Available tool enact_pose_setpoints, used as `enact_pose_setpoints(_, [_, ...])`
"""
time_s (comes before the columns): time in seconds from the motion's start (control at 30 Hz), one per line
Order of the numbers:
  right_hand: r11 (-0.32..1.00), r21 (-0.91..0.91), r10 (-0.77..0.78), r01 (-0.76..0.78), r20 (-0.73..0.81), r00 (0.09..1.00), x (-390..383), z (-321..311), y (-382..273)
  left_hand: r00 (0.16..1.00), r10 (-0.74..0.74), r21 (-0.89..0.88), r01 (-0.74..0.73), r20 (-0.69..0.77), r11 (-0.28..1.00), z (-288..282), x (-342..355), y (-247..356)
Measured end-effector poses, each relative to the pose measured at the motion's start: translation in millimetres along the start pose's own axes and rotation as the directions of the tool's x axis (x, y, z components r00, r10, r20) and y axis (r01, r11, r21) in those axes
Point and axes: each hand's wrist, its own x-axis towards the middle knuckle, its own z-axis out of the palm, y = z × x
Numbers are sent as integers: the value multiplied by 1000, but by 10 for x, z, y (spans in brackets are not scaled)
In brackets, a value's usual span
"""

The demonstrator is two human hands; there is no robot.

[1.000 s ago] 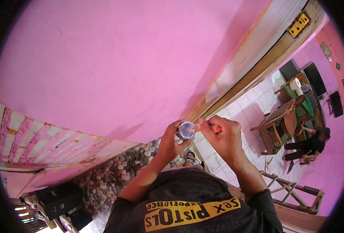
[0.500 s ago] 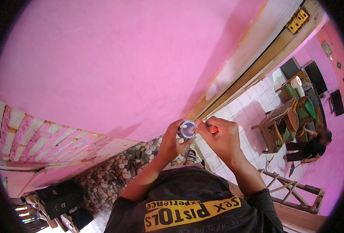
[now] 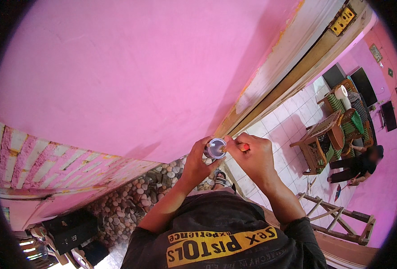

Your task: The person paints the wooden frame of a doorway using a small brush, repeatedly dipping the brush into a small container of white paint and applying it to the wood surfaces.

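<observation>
My left hand (image 3: pixel 197 162) is wrapped round a small round see-through cup (image 3: pixel 216 148), its mouth facing up. Something pale purple shows inside, with a whitish patch at the rim. In my right hand (image 3: pixel 254 157) is a paintbrush (image 3: pixel 244 147) with a red-ended handle, pinched between thumb and fingers. The brush lies over the cup's right rim; its tip is hard to make out. Both hands are close together in front of my chest, beside the corner of a pink wall (image 3: pixel 131 76).
A wooden door frame (image 3: pixel 292 74) runs along the wall's right edge. Pebble-patterned ground (image 3: pixel 131 193) lies below left, white floor tiles (image 3: pixel 292 130) at right. Beyond are a wooden chair (image 3: pixel 317 141), a wooden ladder (image 3: pixel 337 219) and a bending person (image 3: pixel 357 166) holding a long-handled tool.
My hands keep their hold on the cup and brush, with only a slight shift of the right hand. The person at the right bends a little lower.
</observation>
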Motion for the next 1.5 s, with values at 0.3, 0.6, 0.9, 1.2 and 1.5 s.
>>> enact_pose_setpoints(0.3, [997,62,53,-48,-79,996,-63,-37,127,1000,2,-14,-2,25,1000,7,48,-86])
enact_pose_setpoints(0.6, [539,684,620,-492,73,781,-140,-61,438,998,-48,-33,49,43,998,-94,104,-162])
enact_pose_setpoints(0.9, [105,869,761,-483,242,602,-472,271,735,994,-19,-115,31,106,993,-76,148,-306])
enact_pose_setpoints(1.2, [-119,894,691,-433,388,610,-690,289,889,990,-49,-121,66,134,990,72,82,-359])
enact_pose_setpoints(1.5, [-124,922,600,-366,364,713,-691,238,1379,991,-120,-25,122,62,992,389,-204,-382])
